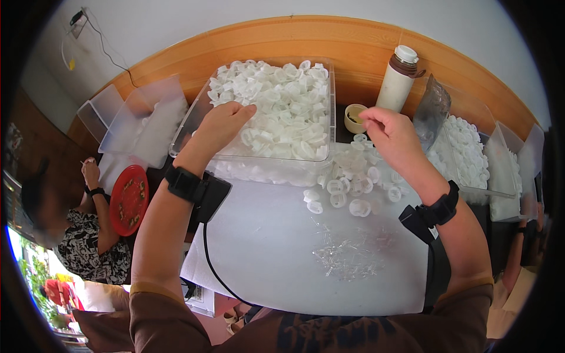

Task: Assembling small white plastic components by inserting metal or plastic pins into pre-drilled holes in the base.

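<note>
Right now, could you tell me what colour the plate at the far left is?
Red: the plate, in the head view.

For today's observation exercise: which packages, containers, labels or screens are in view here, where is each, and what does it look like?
Clear plastic tray: centre back, rectangular, full of white caps; left hand reaches in.
Flask: right back, white body, brown neck, white cap.
Small cup: beside the flask, cream, round; right hand is near.
Clear bins: far left, translucent.
No screens or readable labels.

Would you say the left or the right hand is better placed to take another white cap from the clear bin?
Probably the left hand: it already rests on the white caps inside the clear bin, while the right hand is raised beside it, fingers pinched.
</note>
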The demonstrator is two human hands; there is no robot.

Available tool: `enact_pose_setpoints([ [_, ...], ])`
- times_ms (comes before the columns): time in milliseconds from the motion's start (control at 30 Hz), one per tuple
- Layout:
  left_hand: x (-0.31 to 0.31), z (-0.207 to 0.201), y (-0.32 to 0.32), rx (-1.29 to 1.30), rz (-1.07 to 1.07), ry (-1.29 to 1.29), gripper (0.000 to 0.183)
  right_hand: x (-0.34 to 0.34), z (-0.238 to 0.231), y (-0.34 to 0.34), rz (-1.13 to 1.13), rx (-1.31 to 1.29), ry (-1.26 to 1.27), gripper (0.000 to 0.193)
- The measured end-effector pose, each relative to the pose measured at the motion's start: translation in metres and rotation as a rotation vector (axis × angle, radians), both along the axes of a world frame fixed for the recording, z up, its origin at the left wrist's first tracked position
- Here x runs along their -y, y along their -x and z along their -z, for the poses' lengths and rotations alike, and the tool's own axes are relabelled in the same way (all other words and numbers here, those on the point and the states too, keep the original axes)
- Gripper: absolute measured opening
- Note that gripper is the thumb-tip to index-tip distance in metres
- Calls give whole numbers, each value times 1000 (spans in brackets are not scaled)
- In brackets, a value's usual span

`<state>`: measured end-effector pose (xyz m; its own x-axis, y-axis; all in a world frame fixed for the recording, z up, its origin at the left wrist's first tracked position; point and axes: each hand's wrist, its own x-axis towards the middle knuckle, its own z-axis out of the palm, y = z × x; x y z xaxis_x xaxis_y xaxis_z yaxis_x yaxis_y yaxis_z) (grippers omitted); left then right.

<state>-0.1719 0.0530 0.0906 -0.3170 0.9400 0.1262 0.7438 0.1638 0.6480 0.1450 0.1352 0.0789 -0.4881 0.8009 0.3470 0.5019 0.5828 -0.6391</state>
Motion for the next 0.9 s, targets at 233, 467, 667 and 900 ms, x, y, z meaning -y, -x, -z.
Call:
enact_pose_setpoints([
  [233,0,-19,3,-81,49,296,68,44,-67,84,-288,-3,637,56],
  [467,-8,-6,34,-142,146,633,95,44,-74,134,-313,423,720,70],
  [667,-6,-36,-12,-162,4,698,92,26,-50,138,-314,494,625,80],
  [900,-9,-46,-19,-230,-6,801,91,34,-45,139,-346,549,393,111],
])
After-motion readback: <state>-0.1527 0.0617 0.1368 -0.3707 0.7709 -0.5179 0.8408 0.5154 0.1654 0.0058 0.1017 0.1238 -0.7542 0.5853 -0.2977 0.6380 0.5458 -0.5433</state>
